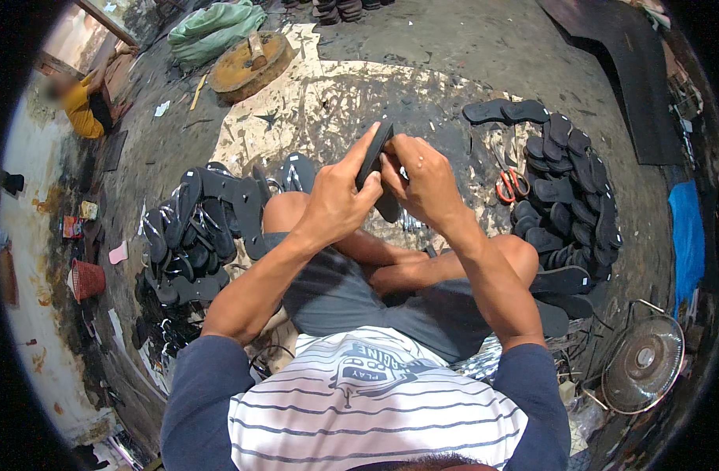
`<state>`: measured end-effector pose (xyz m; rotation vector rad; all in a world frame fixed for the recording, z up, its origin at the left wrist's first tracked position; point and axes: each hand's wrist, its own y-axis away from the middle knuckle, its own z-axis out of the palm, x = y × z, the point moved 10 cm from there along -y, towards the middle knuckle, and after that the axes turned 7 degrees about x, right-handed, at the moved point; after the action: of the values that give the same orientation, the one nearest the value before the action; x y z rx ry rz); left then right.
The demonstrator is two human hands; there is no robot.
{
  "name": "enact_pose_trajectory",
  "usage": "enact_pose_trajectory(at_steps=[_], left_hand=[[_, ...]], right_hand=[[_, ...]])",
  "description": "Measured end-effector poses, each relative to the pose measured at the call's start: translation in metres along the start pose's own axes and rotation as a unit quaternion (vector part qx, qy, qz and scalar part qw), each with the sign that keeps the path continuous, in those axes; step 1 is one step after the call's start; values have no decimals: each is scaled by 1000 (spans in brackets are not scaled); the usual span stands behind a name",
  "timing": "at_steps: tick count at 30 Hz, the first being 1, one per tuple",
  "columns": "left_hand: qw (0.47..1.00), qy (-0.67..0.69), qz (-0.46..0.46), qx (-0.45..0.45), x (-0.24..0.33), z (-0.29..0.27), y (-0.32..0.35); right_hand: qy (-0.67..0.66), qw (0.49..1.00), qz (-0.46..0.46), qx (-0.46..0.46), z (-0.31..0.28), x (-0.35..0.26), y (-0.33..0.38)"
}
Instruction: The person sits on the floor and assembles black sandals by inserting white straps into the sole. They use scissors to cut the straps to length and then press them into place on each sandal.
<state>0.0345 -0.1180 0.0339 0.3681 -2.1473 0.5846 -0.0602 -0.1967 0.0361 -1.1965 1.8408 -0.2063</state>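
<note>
A black flip-flop (372, 159) is held up on edge in front of my crossed legs. My left hand (337, 198) is closed on it, index finger stretched along its side and thumb pressed against its face. Curled at its right side, the fingers of my right hand (424, 179) grip it near the upper part; a small pale, shiny bit shows by them, and their tips are partly hidden. Scissors with orange handles (512, 185) lie on the floor right of my right hand. Finished-looking flip-flops with straps (193, 228) are heaped by my left knee.
Many black soles (579, 200) are stacked at the right, with a standing fan (643, 364) behind them. Far left are a round wooden block (251, 69), a green sack (216, 33) and a seated person in yellow (89, 107). A red basket (87, 280) stands along the left wall.
</note>
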Motion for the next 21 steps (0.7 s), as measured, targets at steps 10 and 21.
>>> enact_pose_trajectory(at_steps=[10,21], left_hand=[[997,6,-68,-36,-17,12,1],[1000,7,22,-11,-10,10,-10]], right_hand=[[38,999,27,6,11,8,1],[35,999,4,30,7,17,3]])
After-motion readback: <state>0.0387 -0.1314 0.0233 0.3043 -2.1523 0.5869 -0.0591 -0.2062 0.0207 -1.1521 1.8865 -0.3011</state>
